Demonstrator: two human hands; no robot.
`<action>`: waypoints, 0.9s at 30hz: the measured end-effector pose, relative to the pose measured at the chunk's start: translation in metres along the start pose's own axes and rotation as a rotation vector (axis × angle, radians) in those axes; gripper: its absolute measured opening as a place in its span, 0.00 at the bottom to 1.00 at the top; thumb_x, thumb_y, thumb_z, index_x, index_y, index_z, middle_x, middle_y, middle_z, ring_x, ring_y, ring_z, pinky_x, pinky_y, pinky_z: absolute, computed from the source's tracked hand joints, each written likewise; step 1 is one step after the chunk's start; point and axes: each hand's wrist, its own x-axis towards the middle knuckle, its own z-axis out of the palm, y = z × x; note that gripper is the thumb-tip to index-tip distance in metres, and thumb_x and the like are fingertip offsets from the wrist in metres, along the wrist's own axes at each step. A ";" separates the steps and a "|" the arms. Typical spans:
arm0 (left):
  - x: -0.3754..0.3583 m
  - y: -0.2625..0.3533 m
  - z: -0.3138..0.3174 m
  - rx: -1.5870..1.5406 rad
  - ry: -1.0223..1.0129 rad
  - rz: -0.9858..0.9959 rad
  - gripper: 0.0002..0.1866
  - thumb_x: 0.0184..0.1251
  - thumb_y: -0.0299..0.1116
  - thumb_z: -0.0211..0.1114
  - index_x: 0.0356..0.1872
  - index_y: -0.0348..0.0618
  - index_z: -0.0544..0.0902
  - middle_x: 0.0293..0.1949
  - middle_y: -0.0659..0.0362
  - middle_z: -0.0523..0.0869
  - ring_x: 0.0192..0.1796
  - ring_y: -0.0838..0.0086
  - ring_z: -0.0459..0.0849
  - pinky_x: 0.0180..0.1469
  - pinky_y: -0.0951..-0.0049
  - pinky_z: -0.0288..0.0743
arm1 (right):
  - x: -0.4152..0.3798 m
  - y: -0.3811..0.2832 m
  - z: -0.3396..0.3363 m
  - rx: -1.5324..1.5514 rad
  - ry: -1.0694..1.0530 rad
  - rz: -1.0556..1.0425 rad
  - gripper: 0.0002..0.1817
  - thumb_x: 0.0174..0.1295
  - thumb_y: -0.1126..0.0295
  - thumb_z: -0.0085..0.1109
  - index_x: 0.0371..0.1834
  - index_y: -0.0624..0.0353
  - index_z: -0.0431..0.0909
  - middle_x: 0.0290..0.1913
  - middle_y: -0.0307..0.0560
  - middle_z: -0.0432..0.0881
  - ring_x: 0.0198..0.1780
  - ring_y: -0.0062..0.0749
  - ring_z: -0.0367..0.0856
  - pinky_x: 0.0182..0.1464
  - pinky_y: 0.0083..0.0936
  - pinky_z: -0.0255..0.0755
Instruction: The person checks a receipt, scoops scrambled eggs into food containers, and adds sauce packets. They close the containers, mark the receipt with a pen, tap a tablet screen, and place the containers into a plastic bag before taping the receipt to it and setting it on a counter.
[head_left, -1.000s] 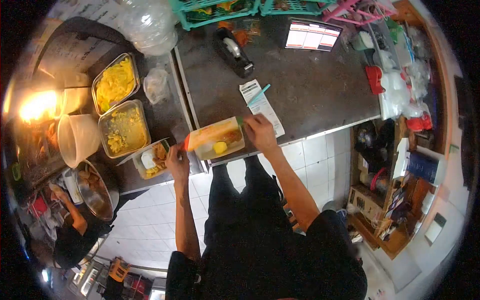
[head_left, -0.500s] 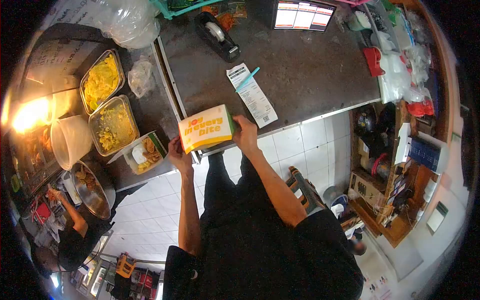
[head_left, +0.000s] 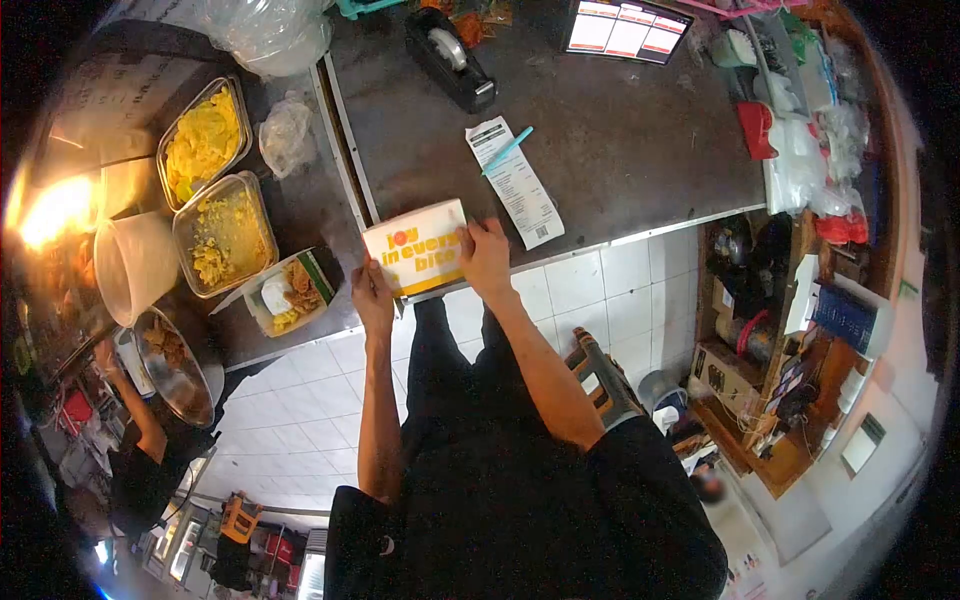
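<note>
A white and yellow cardboard food box [head_left: 415, 243] with "joy in every bite" printed on it is between my hands at the counter's front edge. My left hand [head_left: 373, 298] grips its lower left corner, and my right hand [head_left: 487, 262] is closed around its right side. The box's underside is hidden. Just behind it lies a long printed receipt [head_left: 525, 200], with a light-blue pen [head_left: 507, 150] across its upper part. To the left stands an open food box [head_left: 288, 293] containing rice and fried pieces.
Two clear trays of yellow food [head_left: 203, 140] [head_left: 225, 235] stand at left, near a metal bowl [head_left: 180, 375]. A tape dispenser [head_left: 450, 60] and a lit tablet [head_left: 627, 30] are farther back. Another person's arm [head_left: 135, 400] reaches in at far left. A stool [head_left: 600, 380] stands at right.
The box has tilted so that its printed face shows flatter and its green side has gone from view. My right hand has shifted slightly. The whole view has moved a little.
</note>
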 end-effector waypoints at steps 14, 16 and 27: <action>0.026 0.050 -0.010 0.298 -0.008 0.338 0.29 0.76 0.36 0.50 0.72 0.29 0.61 0.73 0.38 0.60 0.73 0.43 0.62 0.73 0.49 0.55 | 0.018 -0.039 -0.019 -0.270 -0.199 -0.358 0.34 0.66 0.65 0.55 0.74 0.65 0.58 0.77 0.58 0.55 0.77 0.55 0.52 0.76 0.48 0.50; 0.032 0.040 -0.005 0.691 -0.332 0.528 0.34 0.77 0.41 0.48 0.74 0.27 0.54 0.76 0.37 0.52 0.78 0.45 0.49 0.77 0.44 0.38 | 0.022 -0.027 -0.009 -0.366 -0.360 -0.589 0.34 0.69 0.59 0.52 0.75 0.64 0.57 0.78 0.57 0.52 0.79 0.52 0.47 0.76 0.55 0.47; 0.071 0.052 -0.052 0.623 -0.764 0.649 0.63 0.38 0.48 0.78 0.76 0.32 0.51 0.76 0.41 0.54 0.78 0.48 0.52 0.78 0.45 0.44 | 0.047 -0.022 -0.050 -0.291 -0.798 -0.644 0.50 0.44 0.60 0.72 0.75 0.54 0.61 0.80 0.60 0.42 0.82 0.50 0.37 0.79 0.50 0.43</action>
